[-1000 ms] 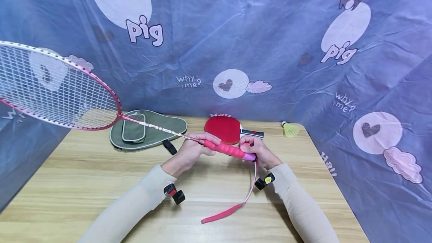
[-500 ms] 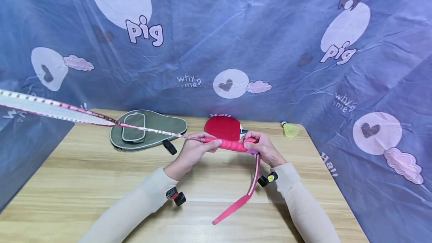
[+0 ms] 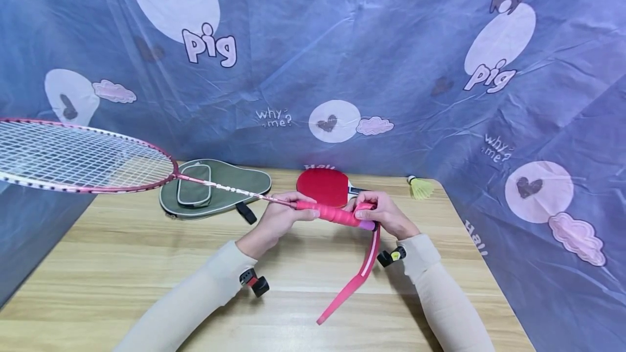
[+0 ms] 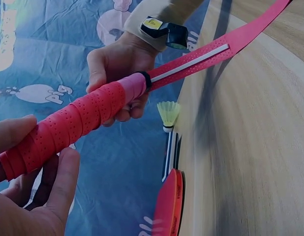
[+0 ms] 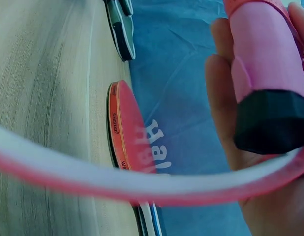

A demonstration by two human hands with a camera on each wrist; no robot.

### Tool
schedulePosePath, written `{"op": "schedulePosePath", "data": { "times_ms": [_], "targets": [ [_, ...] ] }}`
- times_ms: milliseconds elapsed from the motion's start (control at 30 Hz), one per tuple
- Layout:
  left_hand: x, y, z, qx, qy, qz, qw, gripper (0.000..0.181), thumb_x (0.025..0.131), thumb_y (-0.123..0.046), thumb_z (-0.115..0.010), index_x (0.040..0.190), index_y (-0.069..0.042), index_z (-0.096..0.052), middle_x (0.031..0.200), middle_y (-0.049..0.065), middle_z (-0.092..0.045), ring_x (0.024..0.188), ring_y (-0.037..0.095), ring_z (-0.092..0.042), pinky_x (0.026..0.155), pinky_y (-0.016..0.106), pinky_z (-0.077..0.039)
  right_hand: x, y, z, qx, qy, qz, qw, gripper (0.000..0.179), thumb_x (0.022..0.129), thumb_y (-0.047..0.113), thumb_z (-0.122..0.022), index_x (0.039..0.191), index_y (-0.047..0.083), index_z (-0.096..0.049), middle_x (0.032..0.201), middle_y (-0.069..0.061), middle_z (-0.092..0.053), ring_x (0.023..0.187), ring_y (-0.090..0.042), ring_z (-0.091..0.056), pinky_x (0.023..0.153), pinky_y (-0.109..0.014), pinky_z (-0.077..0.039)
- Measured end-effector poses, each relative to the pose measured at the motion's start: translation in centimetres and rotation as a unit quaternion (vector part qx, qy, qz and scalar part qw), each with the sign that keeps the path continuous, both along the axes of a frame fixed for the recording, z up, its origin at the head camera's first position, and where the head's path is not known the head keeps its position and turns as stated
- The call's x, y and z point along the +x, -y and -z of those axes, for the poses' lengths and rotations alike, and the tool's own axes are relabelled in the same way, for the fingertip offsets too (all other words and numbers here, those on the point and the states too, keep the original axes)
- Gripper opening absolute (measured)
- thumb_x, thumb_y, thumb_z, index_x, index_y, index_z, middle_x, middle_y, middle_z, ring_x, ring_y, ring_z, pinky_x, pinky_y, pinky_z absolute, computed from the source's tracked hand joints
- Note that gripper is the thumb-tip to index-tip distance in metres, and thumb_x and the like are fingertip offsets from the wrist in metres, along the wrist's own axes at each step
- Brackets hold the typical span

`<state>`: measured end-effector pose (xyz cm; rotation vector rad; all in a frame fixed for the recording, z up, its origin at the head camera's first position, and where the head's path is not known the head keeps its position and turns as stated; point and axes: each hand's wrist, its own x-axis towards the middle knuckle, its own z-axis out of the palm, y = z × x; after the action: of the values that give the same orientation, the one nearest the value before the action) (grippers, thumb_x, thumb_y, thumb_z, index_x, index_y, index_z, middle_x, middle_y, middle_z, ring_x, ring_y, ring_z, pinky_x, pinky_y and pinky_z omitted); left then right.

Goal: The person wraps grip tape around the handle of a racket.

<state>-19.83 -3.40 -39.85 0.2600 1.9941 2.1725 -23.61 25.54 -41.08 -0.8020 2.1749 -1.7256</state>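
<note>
From here I see the racket (image 3: 210, 183), its handle (image 3: 332, 214) spirally wrapped in perforated pink tape (image 4: 71, 123) (one flat tail (image 3: 342, 299) dangles); the left hand (image 3: 281, 219) grips it, the right hand (image 3: 385, 216) pinches tape, above the grainy wooden table (image 3: 122, 265).

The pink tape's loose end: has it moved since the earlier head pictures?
Yes: the loose end shifted right, from below the left edge of the red paddle to almost below its middle.

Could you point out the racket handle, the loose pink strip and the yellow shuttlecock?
Racket handle (image 4: 77, 122): left wrist view, middle of its pink wrapping.
Loose pink strip (image 4: 216, 53): left wrist view, its middle stretch.
Yellow shuttlecock (image 3: 421, 188): head view, on its skirt.
</note>
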Motion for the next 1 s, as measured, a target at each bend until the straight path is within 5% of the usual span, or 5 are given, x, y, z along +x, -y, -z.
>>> {"op": "schedulePosePath", "data": {
  "times_ms": [400, 767, 1000],
  "targets": [
    [-0.1, 0.3, 0.0, -0.024, -0.033, 0.034, 0.9986, 0.033, 0.076, -0.001, -0.083, 0.108, 0.002, -0.074, 0.080, -0.012, -0.071, 0.085, 0.012, -0.060, 0.073, 0.022, -0.047, -0.5, -0.4, 0.4, -0.016, 0.037, -0.027, 0.9988, 0.005, 0.087, 0.000, -0.066, 0.085, 0.003, -0.063, 0.093, 0.001, -0.076, 0.084, -0.010, -0.065, 0.065, -0.020, -0.052],
    [0.1, 0.4, -0.2, 0.009, -0.036, 0.068, 0.9970, 0.038, 0.076, 0.008, -0.078, 0.113, 0.008, -0.071, 0.087, -0.011, -0.074, 0.081, 0.010, -0.066, 0.069, 0.019, -0.052, -0.7, -0.5, 1.1, -0.055, 0.069, -0.058, 0.9945, 0.014, 0.088, -0.006, -0.059, 0.087, 0.008, -0.063, 0.090, 0.003, -0.076, 0.080, -0.007, -0.066, 0.064, -0.018, -0.052],
    [0.1, 0.4, -0.1, 0.019, -0.047, 0.068, 0.9964, 0.038, 0.073, 0.016, -0.075, 0.111, 0.009, -0.072, 0.106, 0.001, -0.070, 0.104, 0.012, -0.060, 0.075, 0.017, -0.055, -1.0, -0.4, 1.5, -0.093, 0.097, -0.092, 0.9866, 0.025, 0.089, -0.011, -0.054, 0.088, 0.012, -0.063, 0.089, 0.004, -0.076, 0.077, -0.005, -0.068, 0.065, -0.017, -0.054]
  ]
}}
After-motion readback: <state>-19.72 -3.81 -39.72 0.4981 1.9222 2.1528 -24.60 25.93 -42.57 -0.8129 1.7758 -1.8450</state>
